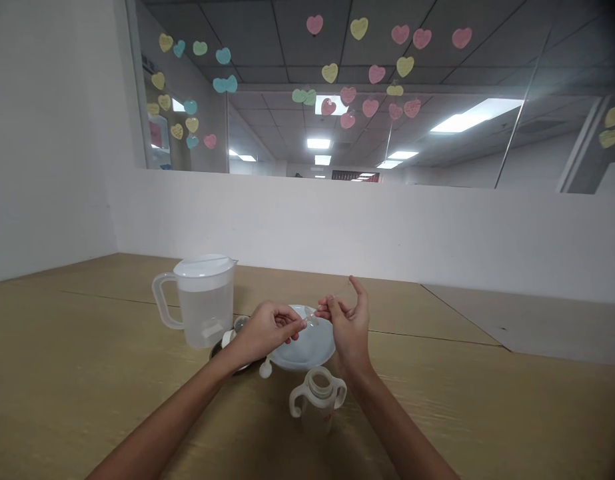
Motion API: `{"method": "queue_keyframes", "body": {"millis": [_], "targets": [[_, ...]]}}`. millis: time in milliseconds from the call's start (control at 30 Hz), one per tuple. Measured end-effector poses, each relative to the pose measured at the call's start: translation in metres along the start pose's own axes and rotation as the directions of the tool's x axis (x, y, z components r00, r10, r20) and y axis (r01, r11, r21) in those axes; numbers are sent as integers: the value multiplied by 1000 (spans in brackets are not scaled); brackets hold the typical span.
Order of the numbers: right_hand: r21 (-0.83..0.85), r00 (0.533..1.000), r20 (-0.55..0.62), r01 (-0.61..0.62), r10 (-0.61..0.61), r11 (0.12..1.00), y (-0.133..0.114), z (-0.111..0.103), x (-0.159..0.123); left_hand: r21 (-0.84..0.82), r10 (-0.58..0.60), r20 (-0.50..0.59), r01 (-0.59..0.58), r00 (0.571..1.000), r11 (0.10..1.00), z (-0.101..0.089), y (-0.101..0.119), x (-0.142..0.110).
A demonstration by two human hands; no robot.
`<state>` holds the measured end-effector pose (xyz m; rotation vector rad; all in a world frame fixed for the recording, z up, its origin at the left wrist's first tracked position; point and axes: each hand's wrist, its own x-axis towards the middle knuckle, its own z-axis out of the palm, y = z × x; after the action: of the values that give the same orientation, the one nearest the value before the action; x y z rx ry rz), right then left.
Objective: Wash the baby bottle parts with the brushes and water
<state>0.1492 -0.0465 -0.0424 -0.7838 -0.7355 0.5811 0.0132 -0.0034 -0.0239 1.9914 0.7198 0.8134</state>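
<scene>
Over a pale bowl (307,347), my left hand (272,328) and my right hand (348,327) meet at a small see-through piece (312,318) that resembles a bottle teat. Thumb and fingers of my left hand pinch its near edge. My right hand is closed on its other side, with the index finger pointing up; a thin clear strand seems to run there, too faint to make out. Below the hands stands a baby bottle (319,399) with two white handles, upright and without a cap. A small white spoon (266,368) lies beside the bowl.
A lidded clear pitcher (207,307) stands at the left on the wooden table (462,400). Partly behind my left wrist is a dark round tray (214,350) holding small white and clear parts. The white wall (287,220) rises behind, with a window above.
</scene>
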Motion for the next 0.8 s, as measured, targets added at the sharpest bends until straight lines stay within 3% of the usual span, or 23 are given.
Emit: {"method": "queue_keyframes", "body": {"millis": [267,800], "targets": [[-16,999,29,-29,29,999,2,3,-3,26,23,-48,-22,999,999,-2,-5,3],[-116,997,61,-48,55,992,11,1,-1,-22,13,-37,-13,999,1000,-3,-4,3]]}}
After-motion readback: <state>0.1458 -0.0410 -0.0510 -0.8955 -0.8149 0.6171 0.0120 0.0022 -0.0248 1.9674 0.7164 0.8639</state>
